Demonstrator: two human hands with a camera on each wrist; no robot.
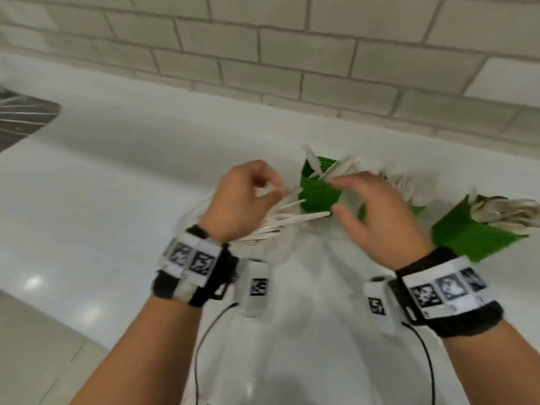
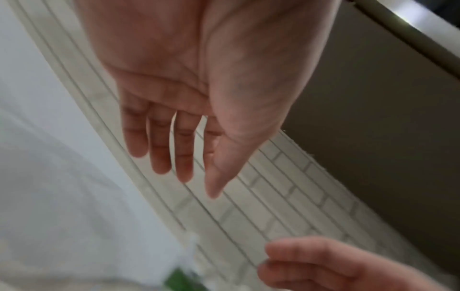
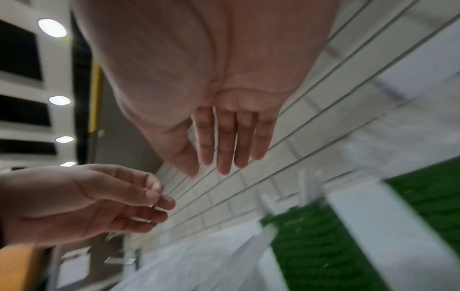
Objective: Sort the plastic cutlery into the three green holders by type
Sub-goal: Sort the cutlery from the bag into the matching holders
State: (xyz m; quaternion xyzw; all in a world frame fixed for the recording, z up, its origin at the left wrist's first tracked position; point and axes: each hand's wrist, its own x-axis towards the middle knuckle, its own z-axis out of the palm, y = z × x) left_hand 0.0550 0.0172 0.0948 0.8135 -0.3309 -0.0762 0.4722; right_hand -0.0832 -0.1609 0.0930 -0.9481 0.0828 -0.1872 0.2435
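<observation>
white plastic cutlery (image 1: 280,220) lies in a loose pile on the counter (image 1: 117,176) just under my left hand (image 1: 242,200), handles fanning toward the nearest green holder (image 1: 320,194). from the head view that hand looks to pinch a thin white piece between thumb and forefinger, but the blur is heavy, and its own wrist camera shows straight fingers with nothing in them, so i cannot tell what it has, if anything. my right hand (image 1: 377,220) hovers with fingers spread and relaxed, grasping nothing, its fingertips near that holder's rim.

i judge the job well along but not done. 3 holders stand in a row beyond the hands: the left one has a few white pieces sticking up, the middle holder (image 1: 418,210) is mostly behind my right hand with a bunch of white ends above it, and the right holder (image 1: 473,235) carries a fuller bundle. the pile on the counter is what is left to sort.

hard to read: motion blur smears every piece, so i cannot tell forks from knives or spoons, nor whether each holder has only 1 type. the right holder's far side runs off the frame edge. further back, a dark grated patch (image 1: 20,121) at the left edge is cut off, and the tiled wall (image 1: 263,39) closes the scene.
</observation>
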